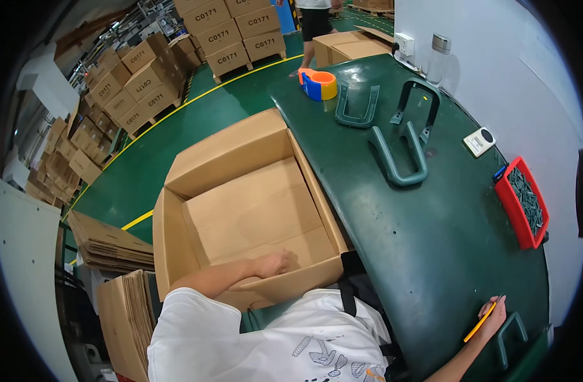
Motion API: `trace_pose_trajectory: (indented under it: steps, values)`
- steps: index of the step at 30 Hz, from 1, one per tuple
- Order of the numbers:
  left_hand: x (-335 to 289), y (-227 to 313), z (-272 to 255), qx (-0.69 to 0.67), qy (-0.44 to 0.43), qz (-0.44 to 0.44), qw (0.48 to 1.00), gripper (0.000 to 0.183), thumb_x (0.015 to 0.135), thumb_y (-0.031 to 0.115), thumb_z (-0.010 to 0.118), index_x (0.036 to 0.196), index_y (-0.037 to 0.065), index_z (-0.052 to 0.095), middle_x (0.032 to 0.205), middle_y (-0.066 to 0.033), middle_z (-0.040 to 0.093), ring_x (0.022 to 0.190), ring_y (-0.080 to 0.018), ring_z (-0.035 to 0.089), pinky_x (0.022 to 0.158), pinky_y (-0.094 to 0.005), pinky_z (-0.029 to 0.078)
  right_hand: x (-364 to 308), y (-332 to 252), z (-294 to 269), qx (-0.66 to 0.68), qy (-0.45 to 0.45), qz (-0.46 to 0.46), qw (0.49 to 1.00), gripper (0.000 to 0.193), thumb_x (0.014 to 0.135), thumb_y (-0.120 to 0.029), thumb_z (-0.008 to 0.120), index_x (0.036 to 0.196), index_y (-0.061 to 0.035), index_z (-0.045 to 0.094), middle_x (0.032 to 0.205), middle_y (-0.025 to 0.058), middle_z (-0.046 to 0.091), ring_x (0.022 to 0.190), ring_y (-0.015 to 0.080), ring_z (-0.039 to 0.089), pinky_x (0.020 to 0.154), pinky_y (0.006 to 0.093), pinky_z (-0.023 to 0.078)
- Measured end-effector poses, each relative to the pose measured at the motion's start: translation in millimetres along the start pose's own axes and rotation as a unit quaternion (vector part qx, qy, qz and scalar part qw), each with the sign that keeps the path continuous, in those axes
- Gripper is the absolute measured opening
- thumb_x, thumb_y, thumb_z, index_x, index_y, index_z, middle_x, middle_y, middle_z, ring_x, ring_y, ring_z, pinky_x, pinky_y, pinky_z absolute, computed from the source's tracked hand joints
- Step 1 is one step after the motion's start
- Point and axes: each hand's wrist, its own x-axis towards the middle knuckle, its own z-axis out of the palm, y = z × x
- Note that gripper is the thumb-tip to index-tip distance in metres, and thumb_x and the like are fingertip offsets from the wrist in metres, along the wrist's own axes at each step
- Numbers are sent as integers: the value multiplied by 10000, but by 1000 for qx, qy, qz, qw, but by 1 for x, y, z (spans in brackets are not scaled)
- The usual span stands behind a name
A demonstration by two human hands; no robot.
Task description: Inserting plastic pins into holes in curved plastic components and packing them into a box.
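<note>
Table (393,242), dark green and curving, is serving as the landmark here, and the big open box (250,210) is standing hard against its left edge, flaps up, inside bare. As I judge it, the step in hand is readying this box for packing: the left hand (275,263) is reaching down into it and pressing on the bottom panel near the wall closest to the person, fingers loosely curled and part spread, gripping nothing that I can see. The left arm is crossing the body from the shoulder, elbow bent, forearm lying over the near wall of the box. The right arm is stretching out the other way along the table's near right edge, nearly straight, and the right hand (493,316) is closing thumb and fingers round a thin yellow pencil (480,323), which is slanting down toward the person; how tightly the fingers are pinching it I cannot tell. Just beside that hand, on the table's near rim, a green handle (511,337) is lying. Farther up the table three more handles, among them one at the middle (399,156), are lying apart from each other, with a tape dispenser (319,84) at the far left corner and a red tray (522,202) of small dark parts at the right edge. The next move, I judge, is calling for the handles to be brought across to the box, which means freeing one hand first.
</note>
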Motion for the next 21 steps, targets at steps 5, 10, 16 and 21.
trace_pose_trajectory:
  steps: [5,10,16,21]
  values:
    - [-2,-17,-17,14,187,-85,979,472,772,303,652,1135,32,521,1218,-240,427,1159,-417,370,985,-483,323,0,-4,4,5,-20,3,1000,362,989,-324,409,801,-43,539,486,4,418,392,69,365,376,192,294]
    - [7,-26,-35,163,125,-300,931,692,808,430,592,1364,97,349,1404,-310,215,1316,-460,181,1037,-569,209,-4,-3,3,2,-79,3,997,264,989,-258,426,891,-33,523,558,-4,423,481,65,397,444,191,327]
    - [49,-28,-24,142,101,-335,926,678,846,462,540,1410,160,314,1428,-334,160,1330,-512,116,1037,-635,154,-10,-1,-7,-74,-106,-29,991,113,946,-132,486,940,-25,522,595,11,441,525,92,442,471,224,355]
    - [59,-31,-55,81,165,-266,946,588,836,341,577,1339,102,390,1398,-326,229,1299,-510,197,1028,-594,233,-35,-68,32,-262,-36,60,963,265,911,-173,576,1100,12,595,694,39,588,534,66,457,498,212,378]
